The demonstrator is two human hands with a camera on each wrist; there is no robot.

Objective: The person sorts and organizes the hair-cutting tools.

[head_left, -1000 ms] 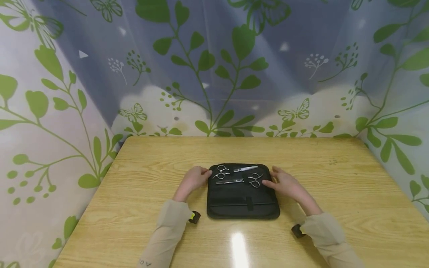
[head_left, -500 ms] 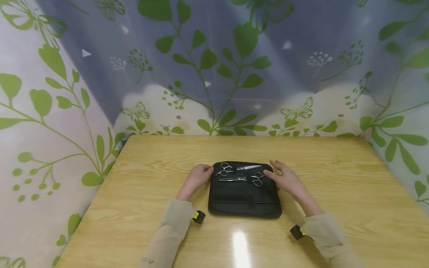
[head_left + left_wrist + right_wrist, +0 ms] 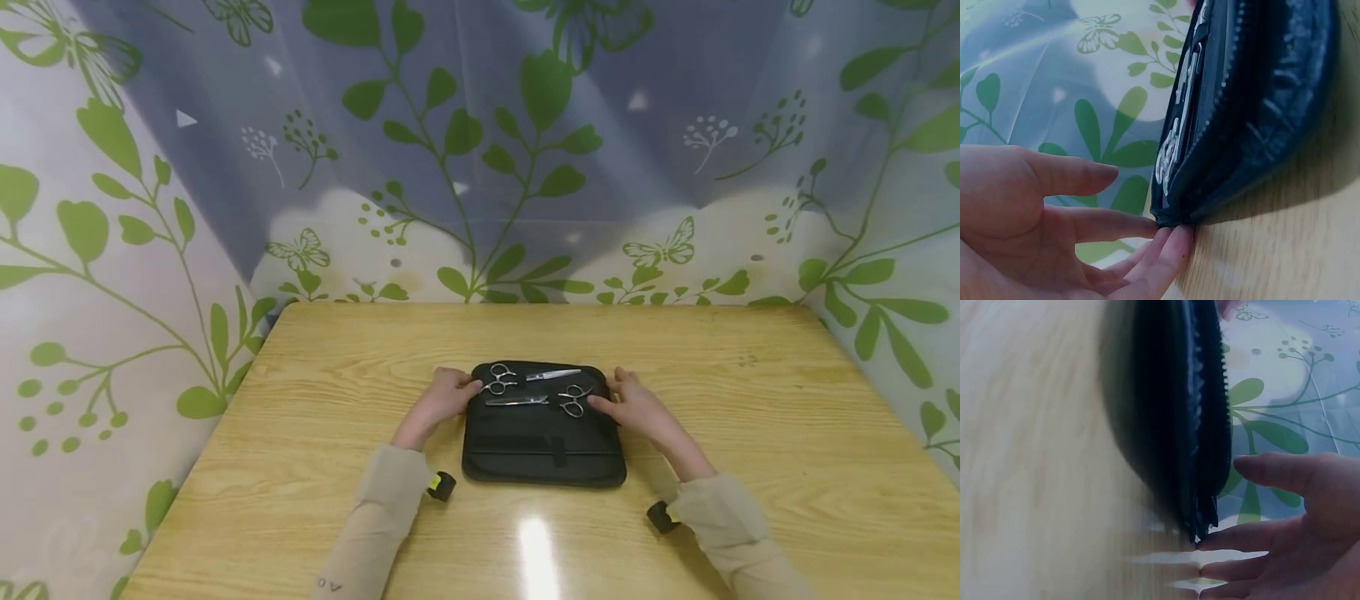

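Note:
A black zip case (image 3: 506, 468) lies on the wooden table in the head view, its inside facing up. Two pairs of silver scissors sit in it near the far edge: one with its blades (image 3: 553, 375) to the right, the other with its blades (image 3: 513, 402) to the left. My left hand (image 3: 441, 398) is at the far left corner; in the left wrist view its straight fingertips touch the case's zip edge (image 3: 1169, 219), thumb apart. My right hand (image 3: 639, 410) is at the right edge, fingers extended, its fingertips right at the zip corner (image 3: 1204, 515) in the right wrist view.
Around the case spreads the wood-grain table (image 3: 360, 342). Behind it hangs a curtain (image 3: 480, 167) with green leaves and butterflies. A small black device (image 3: 442, 486) sits by the left cuff and another (image 3: 663, 517) by the right cuff.
The case rocked slightly right and then back in view, partly with the camera's own shift. Both hands stay at its sides. My right thumb has come down a little beside the lower scissors' handles.

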